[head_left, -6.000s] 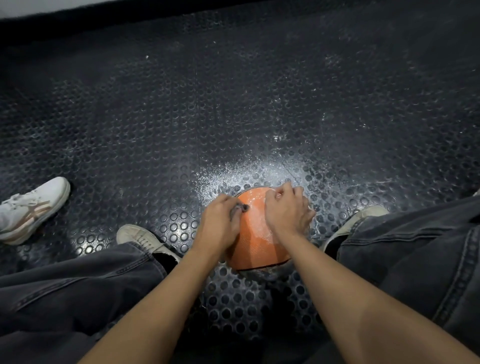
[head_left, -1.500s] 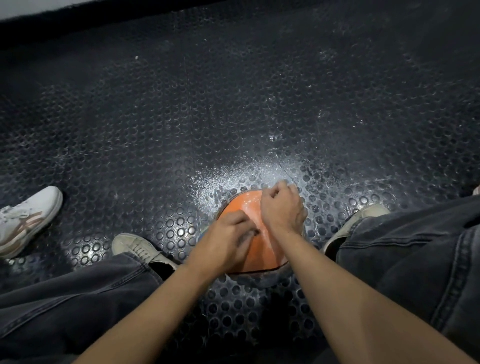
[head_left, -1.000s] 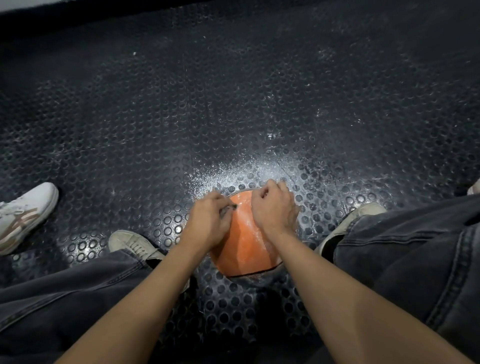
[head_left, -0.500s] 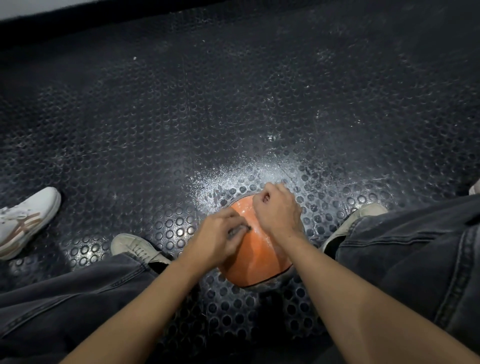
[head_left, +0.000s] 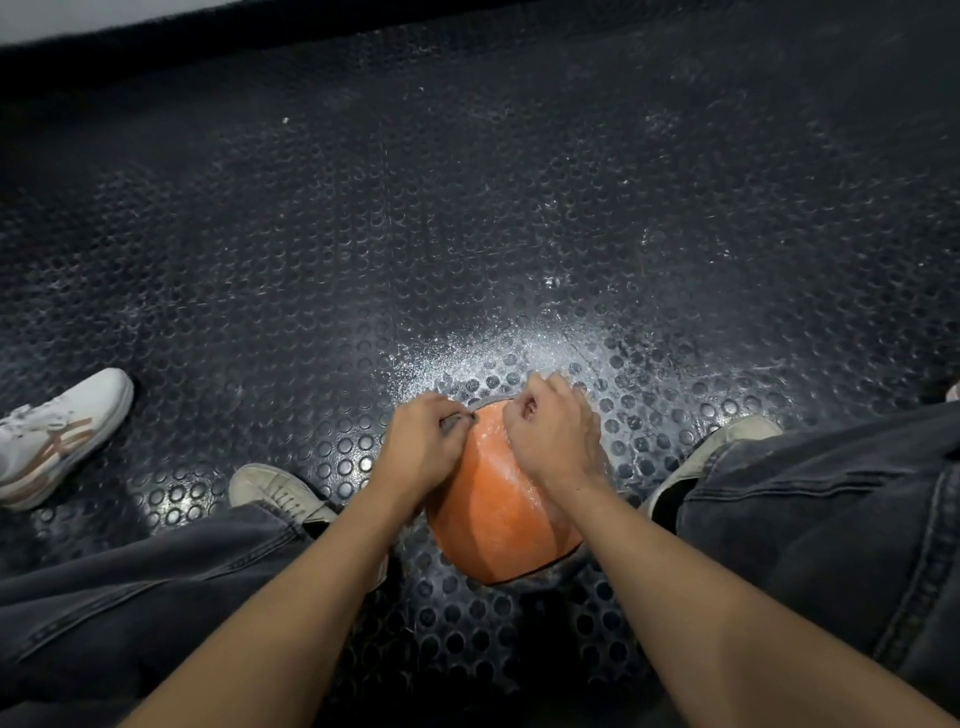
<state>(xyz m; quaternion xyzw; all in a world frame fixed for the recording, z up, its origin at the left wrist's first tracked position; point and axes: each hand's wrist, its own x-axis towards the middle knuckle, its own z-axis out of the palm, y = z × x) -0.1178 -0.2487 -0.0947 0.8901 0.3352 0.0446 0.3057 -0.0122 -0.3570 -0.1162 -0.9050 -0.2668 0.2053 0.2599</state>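
The left hand (head_left: 421, 452) is pinching a small grey piece (head_left: 456, 422) against the orange round object (head_left: 498, 514), which is lying on the dusty studded floor (head_left: 467, 208). The right hand (head_left: 553, 441), fingers curled (tips partly hidden), is gripping the object's far rim.

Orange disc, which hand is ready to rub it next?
Left, probably: the left hand pinches a small grey piece against the orange disc, while the right hand only grips its far rim.
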